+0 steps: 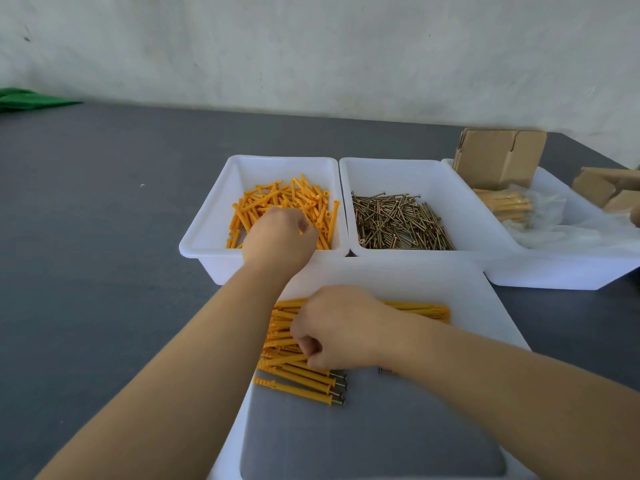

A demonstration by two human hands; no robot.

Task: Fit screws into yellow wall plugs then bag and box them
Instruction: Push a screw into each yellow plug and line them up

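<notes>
Head view: I'm watching left hand (277, 233) curling into loose plugs (298, 199), fetching next; right hand (337, 327) pinching finished plugs (301, 379), steadying row.

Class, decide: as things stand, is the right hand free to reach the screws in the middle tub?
Probably yes. The tub of screws is open-topped with nothing over it, but the right hand is curled down among the assembled plugs.

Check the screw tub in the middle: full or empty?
Partly filled. The screws lie in a loose pile across the floor of the middle tub, whose white walls show bare well above them.
</notes>
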